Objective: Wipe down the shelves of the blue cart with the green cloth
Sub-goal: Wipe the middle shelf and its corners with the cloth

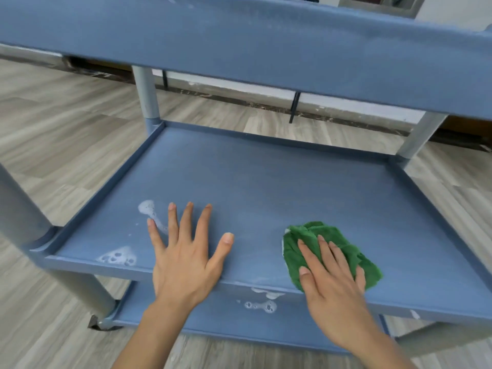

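Observation:
The blue cart's middle shelf fills the view, with the top shelf overhead and the bottom shelf below the front rim. My right hand presses flat on the crumpled green cloth near the shelf's front right. My left hand lies flat on the shelf with fingers spread, holding nothing. White foam patches sit left of my left hand, with another foam patch at the front left corner.
More foam clings to the front rim and bottom shelf. Grey posts stand at the cart's corners. Wood-look floor surrounds the cart, and a wall base runs behind it.

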`<state>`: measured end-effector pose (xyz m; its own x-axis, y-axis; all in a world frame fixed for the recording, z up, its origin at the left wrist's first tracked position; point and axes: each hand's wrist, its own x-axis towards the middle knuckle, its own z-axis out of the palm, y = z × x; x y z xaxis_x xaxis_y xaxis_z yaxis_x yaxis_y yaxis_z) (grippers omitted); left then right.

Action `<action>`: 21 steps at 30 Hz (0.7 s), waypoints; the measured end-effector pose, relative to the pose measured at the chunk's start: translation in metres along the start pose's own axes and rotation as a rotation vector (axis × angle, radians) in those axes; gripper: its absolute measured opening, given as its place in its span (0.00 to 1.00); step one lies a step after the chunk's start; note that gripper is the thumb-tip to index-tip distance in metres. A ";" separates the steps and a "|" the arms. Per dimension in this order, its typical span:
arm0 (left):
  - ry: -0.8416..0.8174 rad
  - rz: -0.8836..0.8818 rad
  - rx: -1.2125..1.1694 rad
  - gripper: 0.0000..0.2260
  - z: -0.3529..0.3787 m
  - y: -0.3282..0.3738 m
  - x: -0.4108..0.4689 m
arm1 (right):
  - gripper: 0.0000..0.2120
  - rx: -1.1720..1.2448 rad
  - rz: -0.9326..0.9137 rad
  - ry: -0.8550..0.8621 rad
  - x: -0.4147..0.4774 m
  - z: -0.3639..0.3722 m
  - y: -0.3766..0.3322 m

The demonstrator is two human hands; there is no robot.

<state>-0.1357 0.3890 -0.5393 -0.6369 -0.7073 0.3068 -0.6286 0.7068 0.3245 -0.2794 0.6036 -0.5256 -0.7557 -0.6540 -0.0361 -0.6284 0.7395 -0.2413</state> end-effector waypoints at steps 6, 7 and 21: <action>0.047 0.015 -0.120 0.36 0.001 -0.001 0.001 | 0.28 0.036 -0.113 -0.074 0.008 0.025 -0.066; 0.056 0.016 -0.152 0.36 -0.002 -0.002 0.001 | 0.29 0.054 -0.139 -0.097 0.009 0.027 -0.079; 0.460 -0.202 -0.588 0.13 -0.063 -0.114 -0.009 | 0.27 0.134 -0.201 -0.321 0.035 0.030 -0.182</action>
<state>-0.0308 0.3141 -0.5228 -0.2051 -0.8472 0.4900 -0.2904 0.5308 0.7962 -0.1861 0.4410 -0.5116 -0.5104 -0.8161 -0.2712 -0.7124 0.5779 -0.3982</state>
